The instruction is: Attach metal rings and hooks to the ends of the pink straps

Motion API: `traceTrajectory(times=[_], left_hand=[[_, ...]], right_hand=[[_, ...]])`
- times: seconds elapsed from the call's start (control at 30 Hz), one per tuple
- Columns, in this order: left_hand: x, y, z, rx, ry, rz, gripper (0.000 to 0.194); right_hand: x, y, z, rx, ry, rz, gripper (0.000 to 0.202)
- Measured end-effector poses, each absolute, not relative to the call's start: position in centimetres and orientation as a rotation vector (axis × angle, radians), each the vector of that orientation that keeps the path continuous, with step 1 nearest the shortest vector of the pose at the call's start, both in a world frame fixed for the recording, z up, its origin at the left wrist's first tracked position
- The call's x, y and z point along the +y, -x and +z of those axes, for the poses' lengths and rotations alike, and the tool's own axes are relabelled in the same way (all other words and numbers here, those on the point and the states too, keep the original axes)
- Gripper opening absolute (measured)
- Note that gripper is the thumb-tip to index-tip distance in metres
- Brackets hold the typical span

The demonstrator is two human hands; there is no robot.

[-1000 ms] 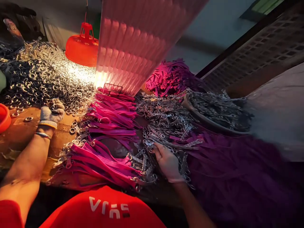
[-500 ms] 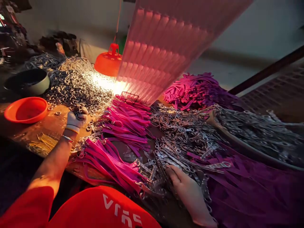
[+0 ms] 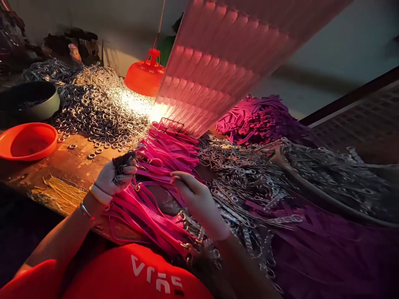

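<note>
My left hand, in a pale glove with dark fingertips, is closed above the left ends of the pink straps. Whatever lies in its fingers is too dark to make out. To its right, my right hand hovers over the straps with thumb and fingertips pressed together. Anything pinched there is too small to name. Metal rings form a heap beyond my left hand, and a few lie loose on the wooden table. Flat metal chain pieces are spread beside my right forearm.
An orange bowl and a dark basin stand at the left. An orange lamp hangs by a slanting translucent panel. More purple straps are piled behind, and a container rim surrounds metal pieces at the right.
My left hand has come away from the ring heap, toward me and rightward. My right hand has lifted from the chain pieces and moved left and up, nearer to my left hand.
</note>
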State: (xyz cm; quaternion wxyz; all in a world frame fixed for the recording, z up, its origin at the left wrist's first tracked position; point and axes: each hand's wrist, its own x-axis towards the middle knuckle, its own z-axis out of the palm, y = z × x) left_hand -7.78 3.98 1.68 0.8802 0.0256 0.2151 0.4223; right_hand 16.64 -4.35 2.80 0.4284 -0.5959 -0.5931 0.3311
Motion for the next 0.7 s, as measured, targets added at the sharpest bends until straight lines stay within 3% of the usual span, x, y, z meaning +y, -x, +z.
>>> traceTrajectory(times=[0.1,0.2,0.5,0.7], left_hand=[[1.4,6.0,1.8,0.432,-0.131,0.763,0.029],[0.1,5.1,1.1,0.510,-0.163,0.732,0.026],[-0.3,5.8,-1.6,0.525,-0.079,0.896,0.016],[-0.1,6.1,-2.3,0.618,-0.094,0.958,0.024]], right_hand=[[-1.5,-13.1,3.7,-1.462,1.359,1.022,0.038],[-0.1,-11.1,3.4,-1.511,1.279,1.047,0.032],[-2.1,-9.1,1.7,-1.732,1.320,0.524,0.025],[-2.2,-8.4,1.1,-1.818,1.268,0.566,0.025]])
